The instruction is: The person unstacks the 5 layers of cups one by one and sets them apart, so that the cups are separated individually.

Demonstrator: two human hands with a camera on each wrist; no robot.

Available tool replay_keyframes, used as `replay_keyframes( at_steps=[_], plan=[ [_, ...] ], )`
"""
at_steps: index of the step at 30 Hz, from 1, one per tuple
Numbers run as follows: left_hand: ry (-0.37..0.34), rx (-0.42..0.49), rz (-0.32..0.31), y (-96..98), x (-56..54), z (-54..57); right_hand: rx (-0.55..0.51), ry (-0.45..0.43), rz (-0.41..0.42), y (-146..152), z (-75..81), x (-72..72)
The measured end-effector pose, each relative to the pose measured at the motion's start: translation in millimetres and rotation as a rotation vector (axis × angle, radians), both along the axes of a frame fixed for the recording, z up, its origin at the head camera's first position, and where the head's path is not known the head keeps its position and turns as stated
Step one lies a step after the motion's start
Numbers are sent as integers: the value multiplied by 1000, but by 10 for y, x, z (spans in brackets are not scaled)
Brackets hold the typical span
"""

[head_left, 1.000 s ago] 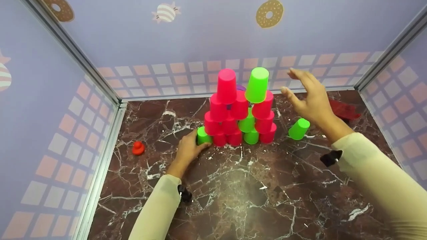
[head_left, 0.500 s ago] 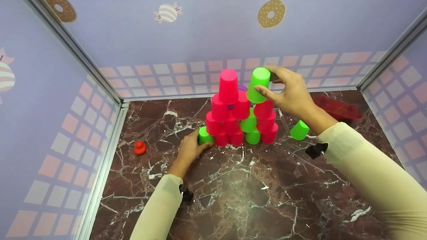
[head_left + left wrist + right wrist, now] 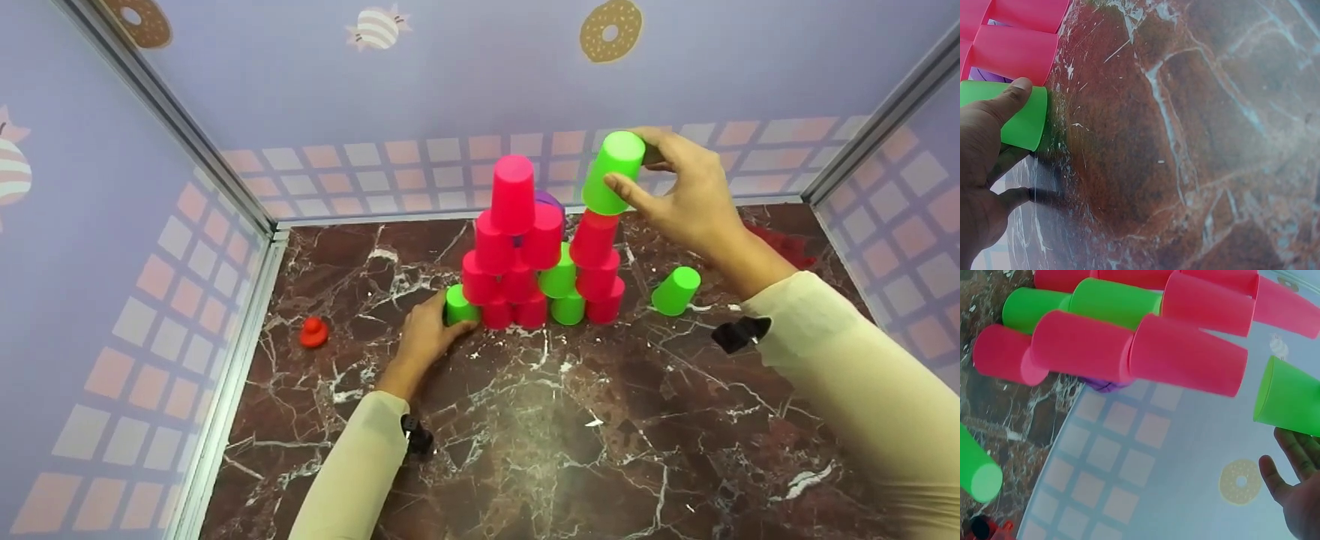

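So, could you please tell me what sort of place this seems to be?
Probably a play or recording booth: pale-blue printed panels stand on three sides of a dark reddish-brown, white-veined marble-look surface bearing stacked pink and green tapered cups.

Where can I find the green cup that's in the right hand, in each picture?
Head: right of centre, upper half: the green cup in the right hand.
Left wrist: not in it; the left hand holds another green cup.
Right wrist: right edge, partly cut off.
Shared landmark: stacked pink cups.
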State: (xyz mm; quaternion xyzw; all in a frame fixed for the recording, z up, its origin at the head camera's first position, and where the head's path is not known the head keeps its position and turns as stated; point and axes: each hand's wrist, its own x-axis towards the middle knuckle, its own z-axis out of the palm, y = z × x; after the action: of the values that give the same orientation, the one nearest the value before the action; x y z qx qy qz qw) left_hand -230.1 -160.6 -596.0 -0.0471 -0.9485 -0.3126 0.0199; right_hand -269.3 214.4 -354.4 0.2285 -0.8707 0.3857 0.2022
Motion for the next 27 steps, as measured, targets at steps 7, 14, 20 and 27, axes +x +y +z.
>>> replay_keyframes(
  at_steps=[7, 14, 20, 27],
  plan=[
    [41, 4, -1, -124, -238, -429, 21, 32, -67, 202, 12, -18],
    [76, -62, -28, -200, -383, -692, 27, 50, -103, 425, -54, -17],
    [87, -42, -18, -190, -327, -654, 25, 11, -159, 638, -237, 19],
    [94, 23, -28, -142, -170, -442, 48, -50, -220, 955, -595, 77]
  ],
)
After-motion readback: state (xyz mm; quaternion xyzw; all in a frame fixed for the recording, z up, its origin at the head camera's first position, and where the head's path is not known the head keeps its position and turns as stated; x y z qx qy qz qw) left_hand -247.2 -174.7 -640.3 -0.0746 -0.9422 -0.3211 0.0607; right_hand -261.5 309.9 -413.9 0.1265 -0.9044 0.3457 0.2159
